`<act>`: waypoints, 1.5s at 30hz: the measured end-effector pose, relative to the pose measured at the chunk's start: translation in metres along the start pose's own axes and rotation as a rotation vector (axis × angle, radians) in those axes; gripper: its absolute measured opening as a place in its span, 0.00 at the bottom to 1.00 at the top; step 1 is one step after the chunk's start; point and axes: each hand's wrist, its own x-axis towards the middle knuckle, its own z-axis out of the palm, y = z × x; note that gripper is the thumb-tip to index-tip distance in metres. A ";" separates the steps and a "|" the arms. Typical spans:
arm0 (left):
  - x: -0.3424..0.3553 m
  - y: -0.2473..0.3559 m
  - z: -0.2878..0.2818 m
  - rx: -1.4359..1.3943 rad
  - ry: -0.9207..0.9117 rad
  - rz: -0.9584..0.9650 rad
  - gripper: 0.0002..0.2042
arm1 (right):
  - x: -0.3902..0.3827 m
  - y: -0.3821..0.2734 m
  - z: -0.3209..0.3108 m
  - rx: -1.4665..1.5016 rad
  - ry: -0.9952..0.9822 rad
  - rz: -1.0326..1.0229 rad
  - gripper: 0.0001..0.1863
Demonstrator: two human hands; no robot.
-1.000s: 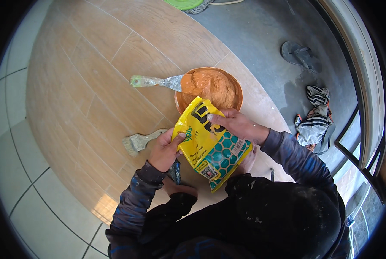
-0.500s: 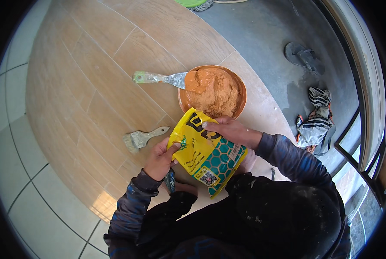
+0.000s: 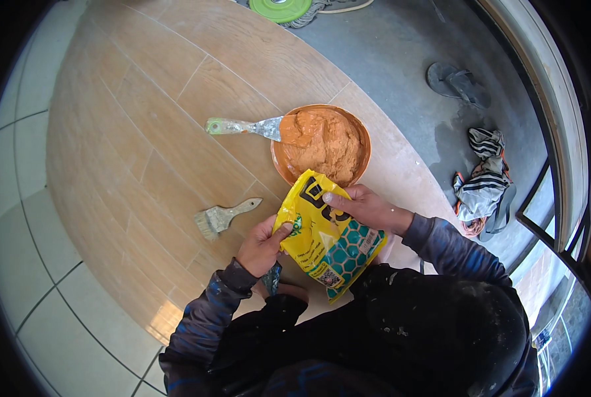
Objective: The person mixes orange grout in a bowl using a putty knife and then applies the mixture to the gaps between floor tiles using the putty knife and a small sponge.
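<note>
Floor tiles with a wood look [image 3: 156, 126] lie beneath the loose things here, so any spill would probably settle into the joints and be awkward to wipe up. Above them is the yellow bag [image 3: 328, 245], aslant between the two hands, its upper edge overlapping the near rim of the shallow orange bowl [image 3: 277, 159] in this view; whether the two touch cannot be told, nor whether the bag is open. If it is, tipping it too far or squeezing hard could shed contents onto the floor or into the orange paste [image 3: 332, 142], and film pulled two ways might tear. A bump to the bowl could unsettle the putty knife [image 3: 246, 127], its blade in the paste and its handle jutting past the left rim, and flick a smear. The flat brush [image 3: 222, 217] could be caught by a swing of the left forearm [image 3: 206, 317]. That forearm rises from the lower edge, while the right forearm [image 3: 451, 248] slants inward. The right hand [image 3: 371, 208] grips the bag's upper right edge; the left hand [image 3: 259, 251] pinches its left edge, lower down. Both thumbs [image 3: 282, 231] press the printed face, fingers mostly hidden.
</note>
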 end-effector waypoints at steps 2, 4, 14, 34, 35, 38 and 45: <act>-0.001 0.003 0.000 0.110 0.020 0.037 0.14 | -0.014 -0.003 -0.005 -0.067 -0.065 -0.207 0.23; -0.004 0.010 -0.001 0.403 0.083 0.267 0.18 | -0.029 -0.008 -0.008 -0.192 0.006 -0.361 0.24; -0.008 0.027 -0.006 0.730 0.202 0.484 0.14 | -0.061 -0.063 -0.008 -1.074 0.245 -0.790 0.28; 0.012 0.064 0.009 0.192 0.416 0.479 0.14 | -0.026 -0.211 -0.160 -0.544 0.575 -1.066 0.20; 0.016 0.051 0.012 0.209 0.382 0.412 0.12 | -0.007 -0.221 -0.185 -0.564 0.568 -1.050 0.21; 0.019 0.010 0.012 0.221 0.359 0.359 0.12 | 0.067 -0.242 -0.240 -0.544 0.535 -1.031 0.21; 0.032 -0.031 0.027 0.195 0.309 0.085 0.12 | 0.165 -0.272 -0.353 -0.627 0.718 -0.866 0.24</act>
